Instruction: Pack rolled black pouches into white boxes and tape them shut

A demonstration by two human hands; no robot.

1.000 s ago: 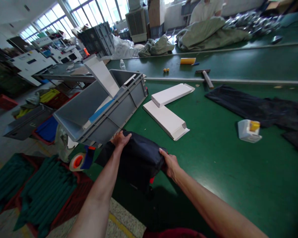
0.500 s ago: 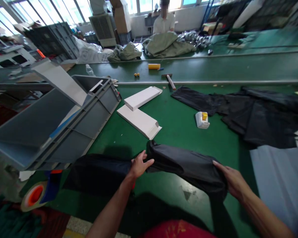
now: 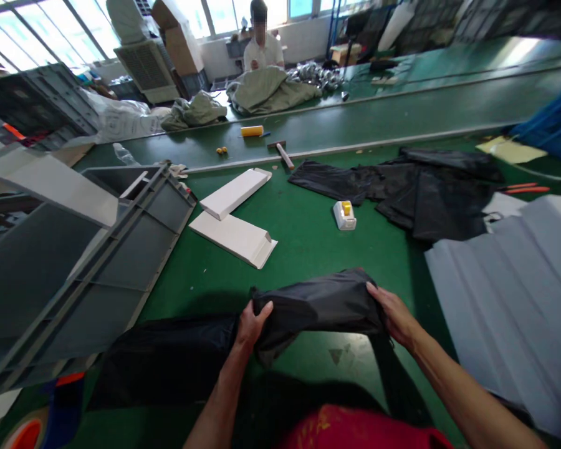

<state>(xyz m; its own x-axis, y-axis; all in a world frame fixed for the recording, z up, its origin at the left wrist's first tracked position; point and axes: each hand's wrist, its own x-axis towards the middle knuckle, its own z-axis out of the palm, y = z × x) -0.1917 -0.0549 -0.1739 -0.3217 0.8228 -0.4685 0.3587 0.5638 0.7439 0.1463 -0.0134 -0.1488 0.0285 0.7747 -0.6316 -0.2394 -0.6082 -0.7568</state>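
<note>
A long black fabric pouch (image 3: 322, 305) is stretched between my two hands, just over the green table. My left hand (image 3: 251, 324) grips its left end, thumb on top and fingers partly hidden behind the cloth. Around the right end my right hand (image 3: 395, 312) is closed, thumb on the near face. Another dark piece (image 3: 168, 355), black and long, lies on the table at my left forearm. Beyond the pouch rest two white boxes, one (image 3: 236, 193) partly on the other (image 3: 234, 237).
A grey crate (image 3: 144, 249) with white cardboard stands at left. A small white-and-yellow dispenser (image 3: 345, 215), black cloth (image 3: 430, 193) and grey sheets (image 3: 509, 293) lie to the right. Tape rolls (image 3: 25, 433) sit low left. A person (image 3: 264, 53) is across the conveyor (image 3: 378, 128).
The pouch's right end has swung up and away from me, with my right hand moving inward. My left hand has shifted slightly nearer. The view has turned right.
</note>
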